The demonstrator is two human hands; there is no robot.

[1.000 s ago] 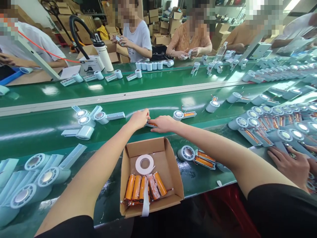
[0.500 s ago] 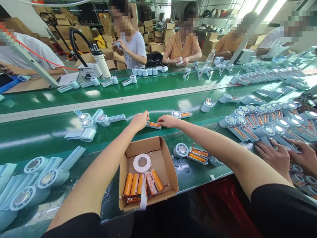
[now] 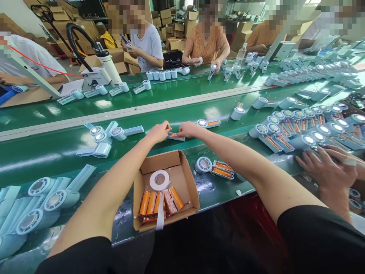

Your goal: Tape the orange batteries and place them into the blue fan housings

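Note:
On the green belt lies a pale blue handheld fan (image 3: 177, 138), its handle uncovered and an orange battery showing inside. My left hand (image 3: 160, 133) is closed at its left end, covering whatever part lies there. From the right, my right hand (image 3: 189, 130) has its fingers curled and pressed onto the handle by the battery. Just beyond it rests another fan (image 3: 211, 123) with its battery exposed. Nearer to me stands an open cardboard box (image 3: 186, 182) holding several orange batteries (image 3: 154, 203) and a roll of white tape (image 3: 159, 180).
Pale blue fans (image 3: 99, 139) cluster left on the belt; more (image 3: 54, 199) lie at the near left edge. Rows of opened fans (image 3: 302, 121) fill the right, where a co-worker's hands (image 3: 327, 165) work. Two opened fans (image 3: 221, 171) sit beside the box. People sit opposite.
My right hand has shifted left along the handle, closer to my left hand. The view has tilted slightly. Across the belt, a co-worker's hand now reaches a fan.

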